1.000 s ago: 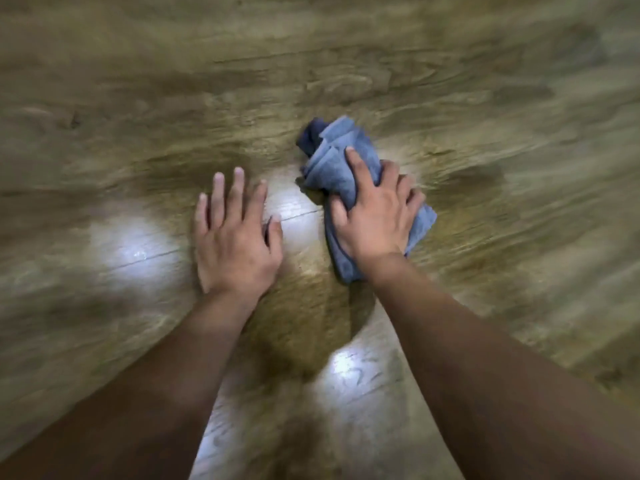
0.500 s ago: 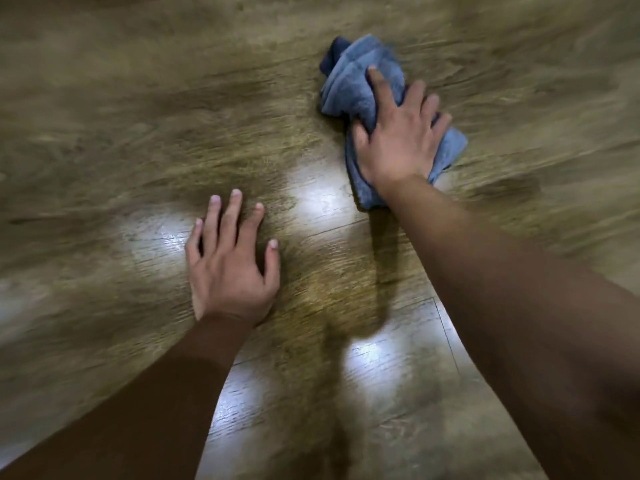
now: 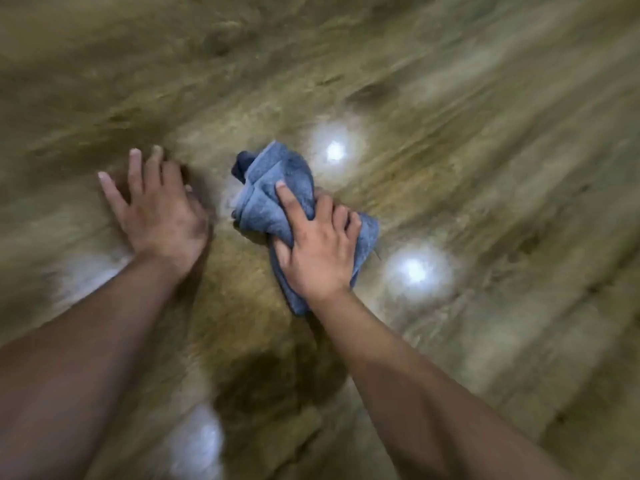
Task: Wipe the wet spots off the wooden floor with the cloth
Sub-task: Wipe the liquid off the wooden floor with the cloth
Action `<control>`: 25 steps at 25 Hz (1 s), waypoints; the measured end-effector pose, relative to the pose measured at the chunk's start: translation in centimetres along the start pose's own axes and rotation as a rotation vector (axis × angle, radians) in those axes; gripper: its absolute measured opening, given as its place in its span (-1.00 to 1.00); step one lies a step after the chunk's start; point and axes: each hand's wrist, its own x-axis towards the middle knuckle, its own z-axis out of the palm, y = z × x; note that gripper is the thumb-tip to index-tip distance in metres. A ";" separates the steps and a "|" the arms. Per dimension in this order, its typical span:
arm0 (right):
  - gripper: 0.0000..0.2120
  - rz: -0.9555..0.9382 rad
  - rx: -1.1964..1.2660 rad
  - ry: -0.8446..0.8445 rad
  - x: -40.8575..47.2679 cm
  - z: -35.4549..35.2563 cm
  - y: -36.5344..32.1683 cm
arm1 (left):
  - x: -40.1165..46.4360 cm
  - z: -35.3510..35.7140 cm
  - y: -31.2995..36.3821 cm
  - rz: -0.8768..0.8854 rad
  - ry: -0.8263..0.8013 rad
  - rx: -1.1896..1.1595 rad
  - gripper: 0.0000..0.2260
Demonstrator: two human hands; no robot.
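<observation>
A bunched blue cloth (image 3: 277, 188) lies on the wooden floor (image 3: 485, 133) near the middle of the view. My right hand (image 3: 318, 247) presses on its near half, fingers curled into the folds and index finger stretched forward. My left hand (image 3: 159, 209) rests flat on the floor just left of the cloth, fingers spread, holding nothing. The picture is blurred by motion, so wet spots cannot be told apart from the shine.
Bright reflections of ceiling lights sit on the glossy boards, one beyond the cloth (image 3: 334, 150), one to its right (image 3: 414, 271) and one near the bottom (image 3: 201, 441). My shadow darkens the floor between my forearms.
My right hand has drawn the cloth back toward me and to the left, close to my left hand. The view has swung, and the left hand now sits further forward.
</observation>
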 end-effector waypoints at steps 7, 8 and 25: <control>-0.21 0.212 -0.063 -0.107 -17.8 -2.8 11.9 | -10.0 1.3 16.6 0.317 -0.299 -0.290 -0.54; -0.23 0.253 -0.070 -0.109 -20.3 -3.3 14.2 | -11.0 1.8 18.1 0.360 -0.358 -0.238 -0.48; -0.30 1.265 -0.188 0.039 -31.2 -7.8 44.1 | -19.6 4.9 28.6 0.428 -1.067 0.271 0.44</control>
